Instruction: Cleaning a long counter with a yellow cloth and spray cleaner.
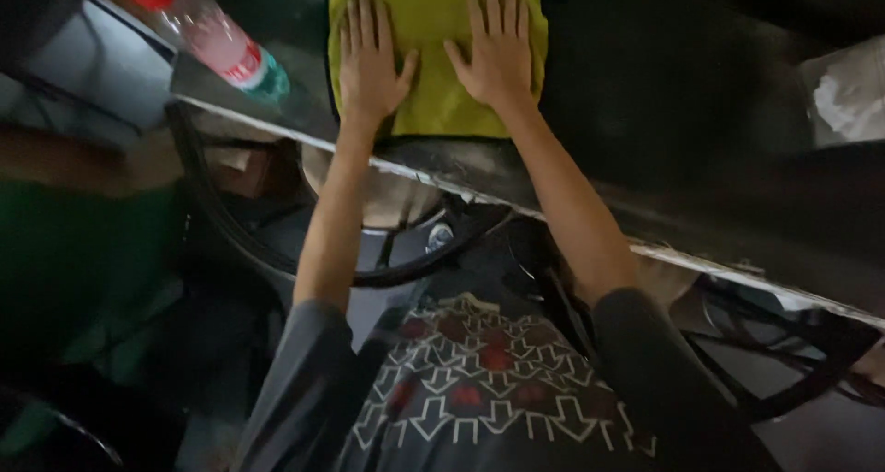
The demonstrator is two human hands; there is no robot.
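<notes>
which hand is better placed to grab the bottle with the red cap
Left. The left hand lies flat on the yellow cloth nearer the bottle; the right hand is farther away.

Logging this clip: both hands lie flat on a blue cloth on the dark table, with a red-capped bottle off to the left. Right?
Not quite: the cloth is yellow-green, not blue, as the head view shows. Left hand and right hand do lie flat on it, bottle to the left.

Two hands [373,62], one yellow cloth [433,11], one bottle [217,39]
</notes>
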